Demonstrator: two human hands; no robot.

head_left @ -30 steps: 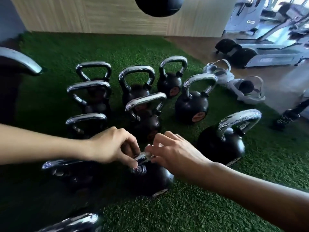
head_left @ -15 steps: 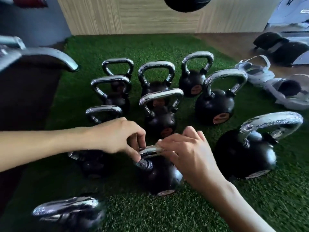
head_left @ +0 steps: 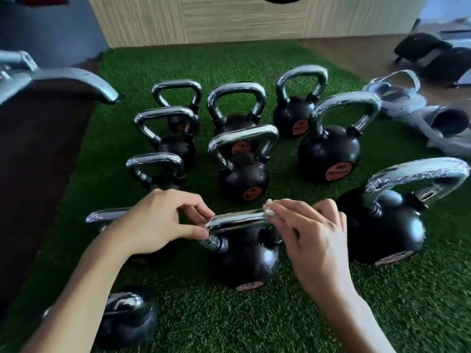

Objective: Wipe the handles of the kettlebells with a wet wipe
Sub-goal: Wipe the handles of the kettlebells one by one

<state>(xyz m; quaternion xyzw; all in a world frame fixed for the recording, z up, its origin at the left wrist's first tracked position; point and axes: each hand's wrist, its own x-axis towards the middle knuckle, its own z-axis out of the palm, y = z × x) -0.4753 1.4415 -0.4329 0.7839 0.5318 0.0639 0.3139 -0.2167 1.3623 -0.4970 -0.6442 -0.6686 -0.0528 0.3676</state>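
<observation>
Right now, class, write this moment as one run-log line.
step: wiping kettlebell handle | left hand: pinches left end | right hand: holds wet wipe on right end | floor: green turf

A single wide-angle view, worn on the head, facing forward and down. It sits close above the left hand (head_left: 163,220) and right hand (head_left: 313,240) — the turf (head_left: 305,314) stretches ahead to a wooden wall (head_left: 242,21).

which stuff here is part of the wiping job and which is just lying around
Job in hand:
black round kettlebell with a chrome handle, pinched by the left hand
small white wet wipe in the right hand
other black chrome-handled kettlebells behind it

Just lying about:
pale grey strapped gear at the right
curved grey metal bar at the left
</observation>
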